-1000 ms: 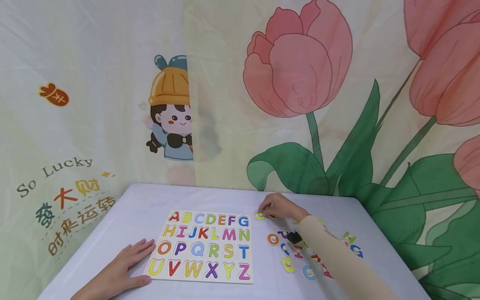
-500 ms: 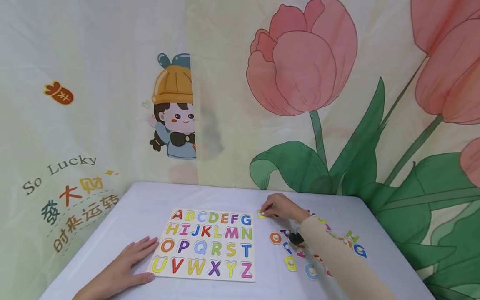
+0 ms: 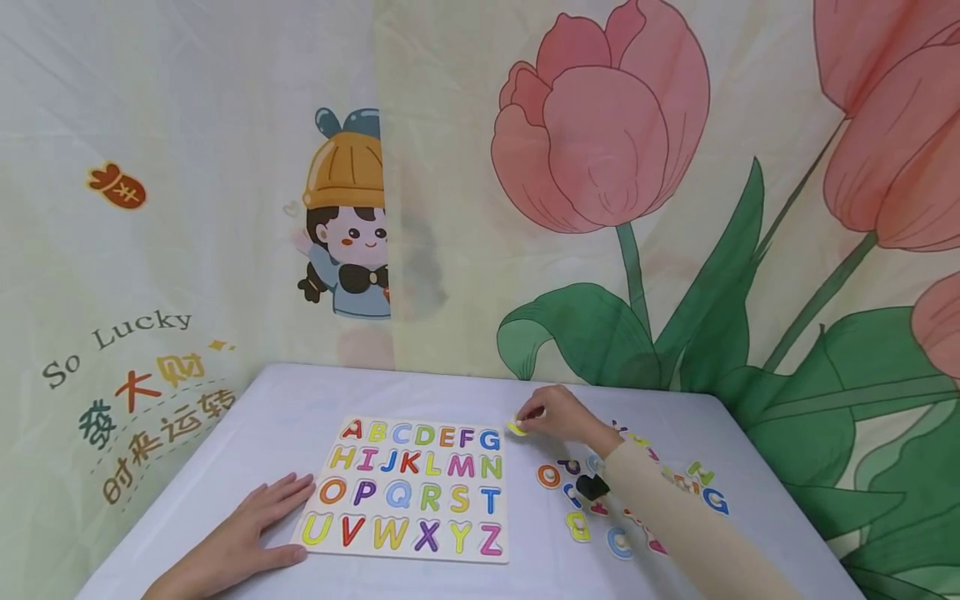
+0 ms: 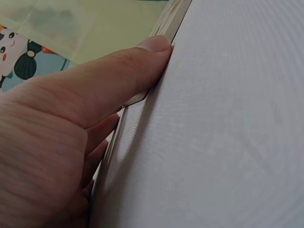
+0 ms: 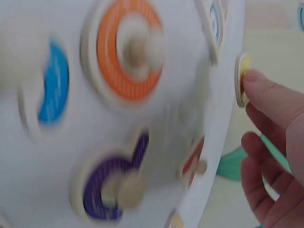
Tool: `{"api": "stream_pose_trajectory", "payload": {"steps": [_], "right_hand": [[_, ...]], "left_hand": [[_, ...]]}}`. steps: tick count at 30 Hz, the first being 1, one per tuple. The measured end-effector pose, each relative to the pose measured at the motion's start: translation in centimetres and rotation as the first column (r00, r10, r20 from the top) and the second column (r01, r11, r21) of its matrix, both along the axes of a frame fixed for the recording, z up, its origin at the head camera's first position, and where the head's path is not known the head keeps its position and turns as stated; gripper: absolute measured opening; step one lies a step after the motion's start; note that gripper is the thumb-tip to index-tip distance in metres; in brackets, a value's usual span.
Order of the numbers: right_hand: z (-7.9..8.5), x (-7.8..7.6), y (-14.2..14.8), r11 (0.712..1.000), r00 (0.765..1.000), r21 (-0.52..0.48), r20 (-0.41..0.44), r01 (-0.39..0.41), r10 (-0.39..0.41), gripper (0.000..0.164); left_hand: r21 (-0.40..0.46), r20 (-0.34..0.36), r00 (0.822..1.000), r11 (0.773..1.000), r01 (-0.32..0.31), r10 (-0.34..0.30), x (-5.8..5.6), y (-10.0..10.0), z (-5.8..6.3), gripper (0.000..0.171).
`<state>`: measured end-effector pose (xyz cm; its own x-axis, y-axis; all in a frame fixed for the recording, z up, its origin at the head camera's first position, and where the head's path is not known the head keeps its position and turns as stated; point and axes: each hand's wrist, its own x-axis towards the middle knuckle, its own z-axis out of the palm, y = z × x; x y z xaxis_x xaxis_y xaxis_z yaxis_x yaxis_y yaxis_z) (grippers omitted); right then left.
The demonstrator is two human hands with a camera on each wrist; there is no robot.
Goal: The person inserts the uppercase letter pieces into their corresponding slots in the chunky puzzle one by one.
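Observation:
My left hand (image 3: 243, 533) lies on the white table with its fingers straight, at the left edge of the wooden alphabet board (image 3: 405, 556). In the left wrist view the thumb (image 4: 137, 59) touches the side of that board (image 4: 164, 26). Beyond the board's top right corner, my right hand (image 3: 558, 412) pinches a yellow letter piece (image 3: 516, 428). The right wrist view shows this yellow piece (image 5: 244, 78) side-on at the thumb tip, its letter hidden; the other fingers are loosely curled. A red letter piece (image 5: 193, 161) stands on the table near that hand.
Loose knobbed letters lie right of the board, among them an orange O (image 3: 549, 476), a light blue C (image 3: 619, 542), a yellow B (image 3: 577, 527) and a blue G (image 3: 716, 500). My right sleeve (image 3: 675, 517) covers some. A printed curtain (image 3: 450, 333) hangs behind the table.
The yellow piece, flat on the table under my right fingers before, now looks tilted in the pinch. My left hand stays in its place beside the board.

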<state>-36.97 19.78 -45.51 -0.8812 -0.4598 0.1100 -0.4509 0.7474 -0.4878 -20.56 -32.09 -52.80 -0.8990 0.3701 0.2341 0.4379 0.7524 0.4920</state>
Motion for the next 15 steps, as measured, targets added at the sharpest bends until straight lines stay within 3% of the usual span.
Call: {"api": "stream_pose_trajectory", "payload": {"steps": [5, 15], "right_hand": [[0.0, 1.4, -1.8, 0.998, 0.998, -0.063, -0.051, 0.018, -0.021, 0.009], [0.0, 4.8, -7.1, 0.976, 0.994, -0.194, 0.051, 0.101, -0.093, 0.011]], "left_hand": [[0.004, -0.029, 1.0, 1.0, 0.007, -0.007, 0.0, -0.1, -0.3, 0.085], [-0.001, -0.142, 0.989, 0.999, 0.051, -0.051, 0.0, -0.1, -0.4, 0.082]]}}
